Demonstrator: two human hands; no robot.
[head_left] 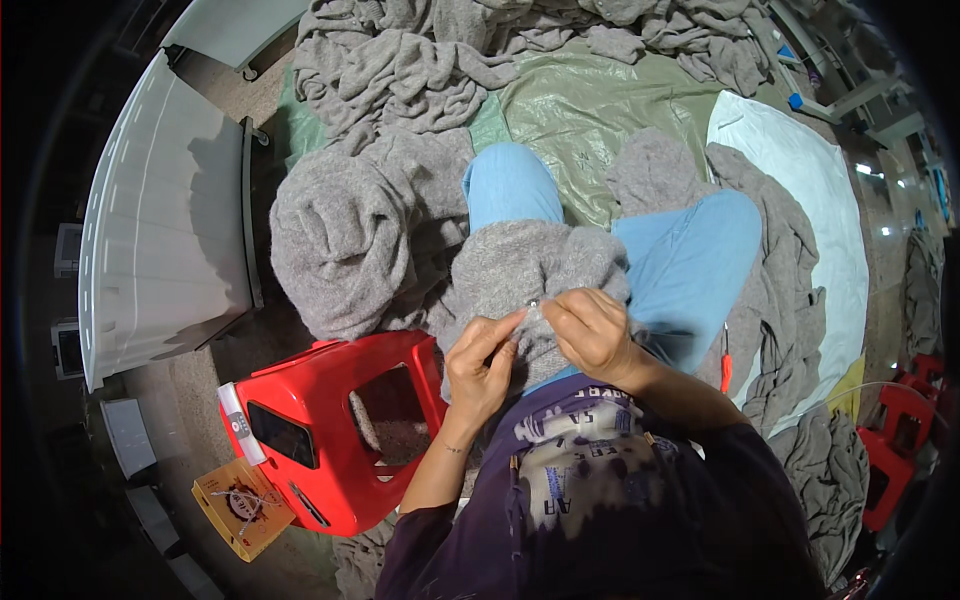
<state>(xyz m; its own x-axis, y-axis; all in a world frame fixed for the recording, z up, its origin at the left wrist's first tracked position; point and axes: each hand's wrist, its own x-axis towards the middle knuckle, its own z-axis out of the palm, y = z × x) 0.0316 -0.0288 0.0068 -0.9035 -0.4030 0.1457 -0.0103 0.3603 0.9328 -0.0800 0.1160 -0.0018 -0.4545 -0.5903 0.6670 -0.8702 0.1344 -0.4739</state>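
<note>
A heap of grey knitted fabric (pixel 500 265) lies across my lap, over blue trousers. My left hand (pixel 482 365) is closed in a pinch at its near side, index finger and thumb close to the middle. Beside it my right hand (pixel 592 332) is closed too, fingers curled, with the fingertips almost meeting the left ones. Between the two sits a tiny shiny piece (pixel 533 303), too small to name. Whatever either pinch holds is hidden or too small to make out.
Left of me, a red plastic stool (pixel 340 480) bears a phone (pixel 282 436), a white handset (pixel 240 424) and a slim dark tool (pixel 308 505). A yellow box (pixel 243 510) adjoins it. Grey knits (pixel 340 240) pile around. A red-handled tool (pixel 726 360) is near my right knee.
</note>
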